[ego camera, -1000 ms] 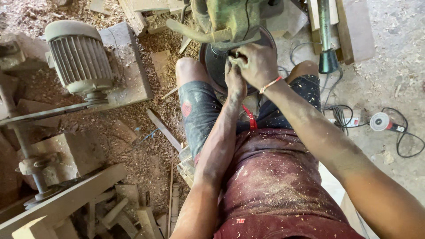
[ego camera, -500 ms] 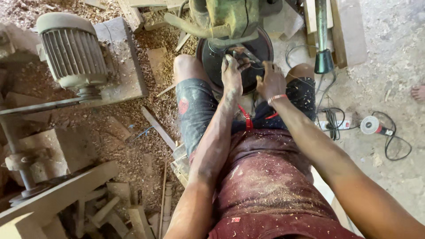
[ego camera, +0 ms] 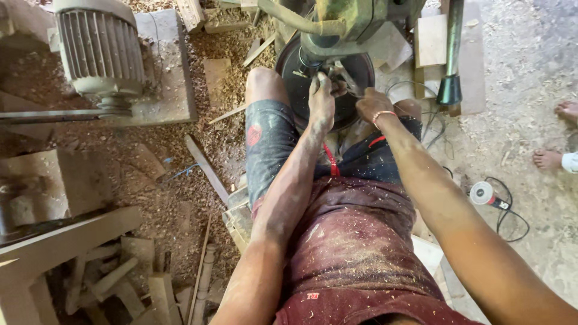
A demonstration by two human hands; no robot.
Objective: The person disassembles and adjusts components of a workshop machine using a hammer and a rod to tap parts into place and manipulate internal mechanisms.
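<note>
The left hand (ego camera: pixel 321 101) is closed around a small metal part (ego camera: pixel 340 75) on the green machine (ego camera: pixel 337 24), just over the dark round wheel (ego camera: pixel 355 66). The right hand (ego camera: pixel 371 103) sits just beside it, its fingers bent toward the same part; I cannot tell if it grips anything. The work looks to be in the middle: both hands are on the part, and it is not let go yet.

Count: two hands, one wheel, one grey motor (ego camera: pixel 99 48) well off to the left of the hands, one small grinder (ego camera: pixel 484 194) on the floor to the right, and two bare feet (ego camera: pixel 557 135) of another person.
</note>
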